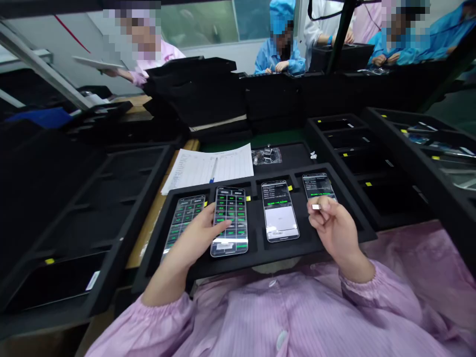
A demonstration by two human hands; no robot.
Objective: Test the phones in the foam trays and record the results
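A black foam tray [256, 258] in front of me holds several lit phones. My left hand [197, 233] is wrapped round the left side of the second phone [230, 228], its thumb on the screen, which shows a grid with green text. Partly behind that hand lies the leftmost phone [186, 213]. The third phone [279, 210], with a half-white screen, is untouched. Over the lower part of the rightmost phone [318, 186], my right hand [332, 228] pinches a small metal connector [316, 207] between its fingers.
Behind the tray are a paper sheet [211, 166] with a pen [213, 171] and a plastic bag [267, 155] of small parts. Black trays [405, 218] with dark phones stand at the right; another tray [111, 258] is at the left. People in blue [278, 54] and pink work beyond.
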